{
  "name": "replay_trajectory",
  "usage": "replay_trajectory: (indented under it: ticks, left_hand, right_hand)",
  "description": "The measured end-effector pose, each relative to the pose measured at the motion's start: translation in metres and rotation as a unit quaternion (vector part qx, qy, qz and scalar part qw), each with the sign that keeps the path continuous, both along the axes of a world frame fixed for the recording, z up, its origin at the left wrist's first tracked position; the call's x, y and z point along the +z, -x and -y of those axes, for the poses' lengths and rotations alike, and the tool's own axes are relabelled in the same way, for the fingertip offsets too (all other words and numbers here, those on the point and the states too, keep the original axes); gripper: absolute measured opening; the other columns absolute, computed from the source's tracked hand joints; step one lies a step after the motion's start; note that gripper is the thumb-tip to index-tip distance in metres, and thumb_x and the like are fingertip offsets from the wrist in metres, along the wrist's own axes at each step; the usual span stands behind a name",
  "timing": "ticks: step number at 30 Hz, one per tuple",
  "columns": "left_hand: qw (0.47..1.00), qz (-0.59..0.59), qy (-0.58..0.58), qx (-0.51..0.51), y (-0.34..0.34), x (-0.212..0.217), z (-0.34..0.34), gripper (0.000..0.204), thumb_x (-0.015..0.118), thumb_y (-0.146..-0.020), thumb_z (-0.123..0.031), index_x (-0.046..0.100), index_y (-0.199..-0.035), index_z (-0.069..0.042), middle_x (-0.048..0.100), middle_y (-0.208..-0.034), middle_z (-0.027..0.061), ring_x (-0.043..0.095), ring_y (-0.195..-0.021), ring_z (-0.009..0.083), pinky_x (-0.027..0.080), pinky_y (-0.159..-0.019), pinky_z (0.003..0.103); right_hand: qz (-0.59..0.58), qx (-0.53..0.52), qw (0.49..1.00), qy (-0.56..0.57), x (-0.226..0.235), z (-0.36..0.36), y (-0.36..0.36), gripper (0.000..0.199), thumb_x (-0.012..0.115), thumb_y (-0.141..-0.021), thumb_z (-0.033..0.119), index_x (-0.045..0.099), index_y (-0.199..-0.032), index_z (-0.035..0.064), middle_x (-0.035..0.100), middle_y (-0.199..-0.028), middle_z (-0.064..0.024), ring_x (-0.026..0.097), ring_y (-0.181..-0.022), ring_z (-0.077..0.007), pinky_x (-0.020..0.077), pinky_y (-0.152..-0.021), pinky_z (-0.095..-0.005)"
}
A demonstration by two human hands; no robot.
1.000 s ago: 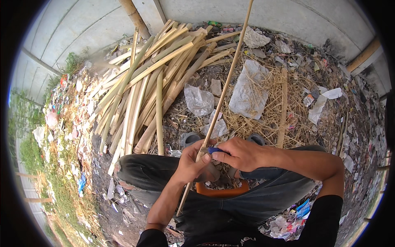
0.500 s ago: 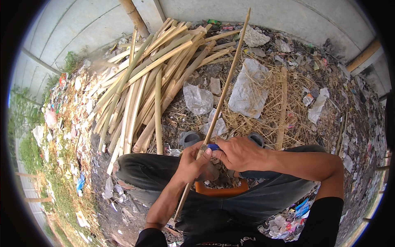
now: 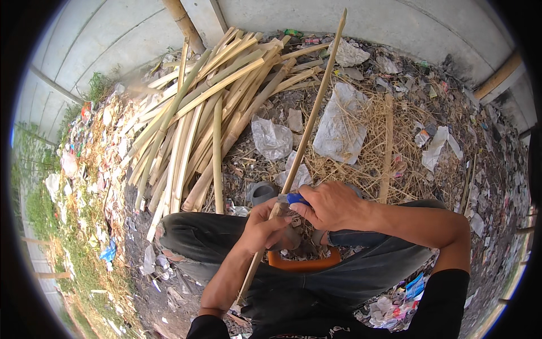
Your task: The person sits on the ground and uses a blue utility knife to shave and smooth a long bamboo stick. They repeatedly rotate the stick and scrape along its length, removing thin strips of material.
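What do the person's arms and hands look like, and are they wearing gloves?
No gloves! The left hand and right hand are both bare. The forearms are bare too, with no watch or bracelet to be seen. Farther up there are short, plain black sleeves.

1. The long strip (image 3: pixel 316 107) is running from near left to far right, passing through the left hand (image 3: pixel 263 226).
2. The right hand (image 3: pixel 334 207) is holding the knife (image 3: pixel 294 198) at the strip, right of the left hand.
3. The pile of slats (image 3: pixel 209 107) is lying far left, before the wall (image 3: pixel 384 20).
4. The plastic sheet (image 3: pixel 341 127) is lying right of the pile.
5. The single slat (image 3: pixel 387 147) is resting among straw (image 3: pixel 361 169), right of the sheet.
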State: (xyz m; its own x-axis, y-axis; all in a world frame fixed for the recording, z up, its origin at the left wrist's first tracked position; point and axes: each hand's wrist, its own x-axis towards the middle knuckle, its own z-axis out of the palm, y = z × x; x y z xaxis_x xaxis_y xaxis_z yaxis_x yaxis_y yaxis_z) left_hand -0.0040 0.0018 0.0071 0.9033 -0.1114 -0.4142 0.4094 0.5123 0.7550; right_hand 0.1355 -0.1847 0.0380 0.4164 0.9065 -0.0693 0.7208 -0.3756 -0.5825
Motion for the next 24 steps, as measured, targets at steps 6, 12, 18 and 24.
replay_trajectory:
  ticks: [6,12,18,24]
  left_hand:
    - [0.999,-0.009,-0.004,0.034,-0.003,0.007,0.002,0.025,0.062,-0.09,-0.001,0.061,-0.114,0.002,0.048,-0.061,-0.0008,0.036,-0.035,0.0076,0.024,-0.035,0.025]
    - [1.0,0.001,0.007,0.012,0.001,-0.001,-0.002,0.041,0.062,-0.091,0.0,0.059,-0.132,0.003,0.057,-0.068,-0.0008,0.04,-0.039,0.0055,0.026,-0.037,0.023]
    - [1.0,-0.017,0.02,0.003,0.003,0.005,-0.002,0.053,0.061,-0.09,0.0,0.054,-0.142,0.003,0.054,-0.063,-0.0012,0.039,-0.038,0.0059,0.027,-0.038,0.023]
    - [0.998,0.035,0.044,-0.019,0.007,0.007,0.0,0.053,0.061,-0.091,0.0,0.052,-0.143,0.004,0.053,-0.063,-0.0007,0.039,-0.039,0.0057,0.028,-0.038,0.023]
  right_hand:
    - [-0.028,0.012,0.999,-0.021,0.01,0.0,0.005,0.041,0.055,-0.103,0.04,0.063,-0.102,-0.0003,0.066,-0.064,-0.0219,0.068,-0.063,-0.045,0.0548,-0.06,-0.0547]
    - [-0.027,0.013,0.999,0.038,0.007,-0.003,0.006,0.043,0.053,-0.103,0.042,0.065,-0.103,0.0006,0.068,-0.068,-0.0226,0.069,-0.065,-0.0451,0.0559,-0.063,-0.0559]
    - [0.039,-0.119,0.991,-0.053,-0.008,-0.001,-0.048,0.043,0.052,-0.106,0.04,0.063,-0.093,-0.0001,0.063,-0.062,-0.0206,0.067,-0.06,-0.0427,0.052,-0.057,-0.0502]
    - [0.0,-0.049,0.997,-0.067,0.022,0.0,-0.025,0.044,0.054,-0.104,0.042,0.064,-0.093,0.0004,0.065,-0.063,-0.0194,0.069,-0.064,-0.043,0.0549,-0.059,-0.0505]
